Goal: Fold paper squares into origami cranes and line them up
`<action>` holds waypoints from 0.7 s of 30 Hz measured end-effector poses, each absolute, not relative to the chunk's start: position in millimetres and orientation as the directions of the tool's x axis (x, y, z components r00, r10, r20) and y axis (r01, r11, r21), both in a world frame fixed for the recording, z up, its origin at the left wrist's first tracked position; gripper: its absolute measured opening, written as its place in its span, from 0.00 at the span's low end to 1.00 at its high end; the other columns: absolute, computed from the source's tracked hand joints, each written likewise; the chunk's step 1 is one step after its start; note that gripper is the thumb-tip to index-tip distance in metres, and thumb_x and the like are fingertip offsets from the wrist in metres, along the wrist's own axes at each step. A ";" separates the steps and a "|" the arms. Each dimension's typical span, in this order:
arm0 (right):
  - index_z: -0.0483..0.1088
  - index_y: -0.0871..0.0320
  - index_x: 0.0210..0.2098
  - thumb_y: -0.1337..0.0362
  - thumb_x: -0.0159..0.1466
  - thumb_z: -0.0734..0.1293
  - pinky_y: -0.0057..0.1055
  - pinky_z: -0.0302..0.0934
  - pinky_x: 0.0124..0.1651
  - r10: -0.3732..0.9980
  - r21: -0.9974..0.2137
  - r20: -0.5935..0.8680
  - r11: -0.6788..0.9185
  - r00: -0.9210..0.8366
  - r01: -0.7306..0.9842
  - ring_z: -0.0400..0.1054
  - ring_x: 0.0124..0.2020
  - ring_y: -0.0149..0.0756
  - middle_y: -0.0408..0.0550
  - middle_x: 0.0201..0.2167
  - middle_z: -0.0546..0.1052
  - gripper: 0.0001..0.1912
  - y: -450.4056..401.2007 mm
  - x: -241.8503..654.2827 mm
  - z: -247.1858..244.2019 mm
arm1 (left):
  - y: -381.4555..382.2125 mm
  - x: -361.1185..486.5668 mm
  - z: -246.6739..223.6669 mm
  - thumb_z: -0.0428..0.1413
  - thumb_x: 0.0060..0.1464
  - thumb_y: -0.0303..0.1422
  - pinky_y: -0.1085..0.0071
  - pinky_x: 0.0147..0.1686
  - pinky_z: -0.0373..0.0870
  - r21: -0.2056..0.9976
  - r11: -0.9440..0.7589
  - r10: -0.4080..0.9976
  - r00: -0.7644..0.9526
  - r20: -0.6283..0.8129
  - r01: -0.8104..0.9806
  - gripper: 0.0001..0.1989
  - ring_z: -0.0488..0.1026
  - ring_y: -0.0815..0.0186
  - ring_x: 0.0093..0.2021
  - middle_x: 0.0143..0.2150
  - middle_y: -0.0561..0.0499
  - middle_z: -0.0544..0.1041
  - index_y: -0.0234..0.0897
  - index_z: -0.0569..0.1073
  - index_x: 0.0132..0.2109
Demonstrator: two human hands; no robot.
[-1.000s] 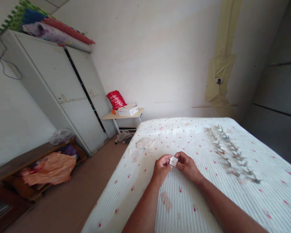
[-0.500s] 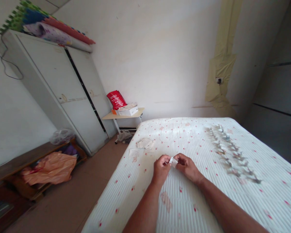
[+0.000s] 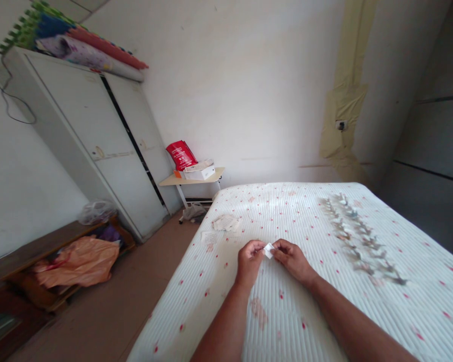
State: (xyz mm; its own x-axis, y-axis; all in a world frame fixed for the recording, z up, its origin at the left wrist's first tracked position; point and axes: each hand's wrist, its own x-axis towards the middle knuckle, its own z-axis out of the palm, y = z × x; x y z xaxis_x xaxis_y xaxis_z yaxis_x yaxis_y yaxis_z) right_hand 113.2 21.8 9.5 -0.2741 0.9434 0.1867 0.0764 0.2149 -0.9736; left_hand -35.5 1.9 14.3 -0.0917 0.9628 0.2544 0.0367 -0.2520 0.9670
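Observation:
A small folded piece of white paper (image 3: 269, 250) is pinched between my two hands, a little above the bed. My left hand (image 3: 250, 259) grips its left corner between thumb and fingers. On the opposite side, my right hand (image 3: 291, 257) has thumb and forefinger closed on the right corner. The paper shows a roughly diamond outline, and its finer folds are too small to make out. To the right, several small folded paper figures (image 3: 368, 241) stand in rows on the bed. A loose stack of printed paper pieces (image 3: 226, 222) lies to the left.
The bed (image 3: 287, 296) has a ribbed white cover with red spots. Beyond its far left corner stands a small table (image 3: 169, 180) bearing a red bag (image 3: 181, 155) and a white box (image 3: 201, 173). A grey cabinet (image 3: 83, 125) and a wooden bench (image 3: 33, 239) line the left.
The paper has turned a little between my fingers and now shows a diamond shape. My left hand has shifted very slightly left; my arms stay almost still.

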 end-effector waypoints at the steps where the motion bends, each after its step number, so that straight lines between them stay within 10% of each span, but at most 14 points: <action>1: 0.64 0.58 0.25 0.53 0.54 0.64 0.24 0.46 0.21 0.950 -0.979 0.165 0.191 -0.266 0.073 0.51 0.17 0.25 0.36 0.15 0.61 0.14 22.3 113.3 9.2 | 1.6 -35.7 15.2 0.54 0.43 0.29 0.73 0.37 0.65 0.972 -0.236 0.967 -0.099 0.235 0.005 0.08 0.71 0.65 0.34 0.31 0.49 0.75 0.33 0.72 0.34; 21: 0.66 0.59 0.25 0.54 0.53 0.66 0.25 0.50 0.22 0.944 -0.997 0.079 0.075 -0.321 -0.023 0.57 0.16 0.26 0.38 0.15 0.66 0.13 21.5 115.0 14.0 | -1.6 -36.1 18.6 0.57 0.41 0.34 0.74 0.31 0.62 0.983 -0.180 0.984 -0.012 0.179 -0.024 0.09 0.67 0.68 0.28 0.26 0.51 0.74 0.32 0.74 0.31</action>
State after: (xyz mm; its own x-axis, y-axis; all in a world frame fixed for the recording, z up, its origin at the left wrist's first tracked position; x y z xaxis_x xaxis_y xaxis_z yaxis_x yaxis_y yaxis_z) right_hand 115.0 21.5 14.0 -0.3211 0.9438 0.0787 -0.0231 0.0753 -0.9969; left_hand -36.1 -1.6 18.6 -0.0120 0.9837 0.1795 -0.0244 -0.1797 0.9834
